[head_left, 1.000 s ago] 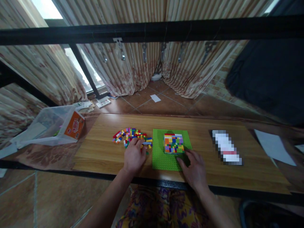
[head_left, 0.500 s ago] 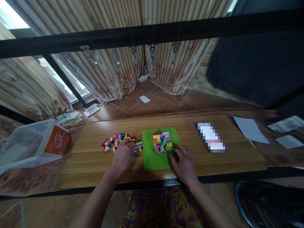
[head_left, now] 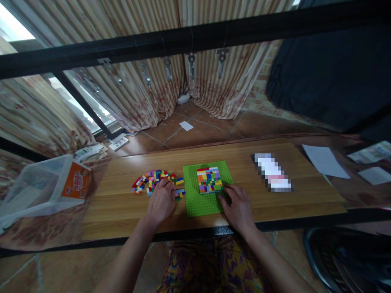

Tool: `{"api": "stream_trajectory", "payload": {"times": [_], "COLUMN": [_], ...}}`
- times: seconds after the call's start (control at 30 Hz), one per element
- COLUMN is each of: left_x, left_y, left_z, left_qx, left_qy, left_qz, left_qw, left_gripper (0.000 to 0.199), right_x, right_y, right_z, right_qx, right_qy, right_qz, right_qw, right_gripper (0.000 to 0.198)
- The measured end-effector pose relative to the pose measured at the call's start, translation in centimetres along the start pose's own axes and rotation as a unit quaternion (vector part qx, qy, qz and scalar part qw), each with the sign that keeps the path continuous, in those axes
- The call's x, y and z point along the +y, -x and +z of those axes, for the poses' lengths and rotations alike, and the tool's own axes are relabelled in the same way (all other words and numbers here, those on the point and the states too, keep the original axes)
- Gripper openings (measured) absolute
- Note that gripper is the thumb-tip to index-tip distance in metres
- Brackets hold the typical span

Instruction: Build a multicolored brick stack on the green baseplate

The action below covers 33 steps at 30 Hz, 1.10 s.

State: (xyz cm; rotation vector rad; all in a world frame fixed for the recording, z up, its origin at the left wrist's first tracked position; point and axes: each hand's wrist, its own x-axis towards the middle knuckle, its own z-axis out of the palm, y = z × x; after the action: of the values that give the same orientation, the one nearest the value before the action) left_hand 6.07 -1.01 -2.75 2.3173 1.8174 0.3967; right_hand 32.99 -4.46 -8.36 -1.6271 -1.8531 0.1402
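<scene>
Over the right part of a loose heap of toy building bricks (head_left: 153, 179), my left hand (head_left: 161, 200) has its fingers bent down and close together. Its fingertips are among the bricks, and whatever they grip is too small to make out. A green studded baseplate (head_left: 204, 205) lies flat to the right of the heap. On it sits a square block of many-coloured bricks (head_left: 209, 180), built up tightly. My right hand (head_left: 238, 206) rests at the baseplate's right edge, thumb and forefinger apart near the block's lower right corner, with nothing visible in it.
A pixelated phone-like object (head_left: 273, 173) lies on the wooden table (head_left: 116, 219) to the right. Paper sheets (head_left: 326, 161) lie beyond the table's right end. On the left stands a clear plastic bin (head_left: 39, 187) with an orange label. A dark bar (head_left: 152, 37) crosses ahead.
My left hand has shifted slightly right and down over the bricks, near the baseplate. My right hand stays by the block. The whole view has tilted a little.
</scene>
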Motion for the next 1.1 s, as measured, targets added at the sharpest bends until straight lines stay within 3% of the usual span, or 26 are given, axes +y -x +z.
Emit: {"api": "stream_trajectory", "payload": {"times": [0.23, 0.63, 0.77, 1.1], "left_x": [0.1, 0.5, 0.7, 4.9], "left_y": [1.2, -0.5, -0.2, 0.5], "left_z": [0.0, -0.2, -0.7, -1.3], "left_qx": [-0.008, -0.043, -0.004, 0.003], "left_qy": [0.025, -0.021, -0.015, 0.189], "left_qz": [0.021, 0.021, 0.009, -0.007], "left_qw": [0.999, 0.999, 1.0, 0.982], "left_gripper": [0.019, 0.013, 0.01, 0.005], "right_x": [0.1, 0.0, 0.0, -0.1], "right_y": [0.1, 0.0, 0.0, -0.1], "right_z": [0.0, 0.0, 0.0, 0.0], "right_qx": [0.0, 0.0, -0.003, -0.004], "right_qy": [-0.004, -0.003, -0.004, -0.012], "right_qz": [0.0, 0.001, 0.004, 0.007], "right_qw": [1.0, 1.0, 1.0, 1.0], "right_gripper": [0.027, 0.026, 0.025, 0.024]}}
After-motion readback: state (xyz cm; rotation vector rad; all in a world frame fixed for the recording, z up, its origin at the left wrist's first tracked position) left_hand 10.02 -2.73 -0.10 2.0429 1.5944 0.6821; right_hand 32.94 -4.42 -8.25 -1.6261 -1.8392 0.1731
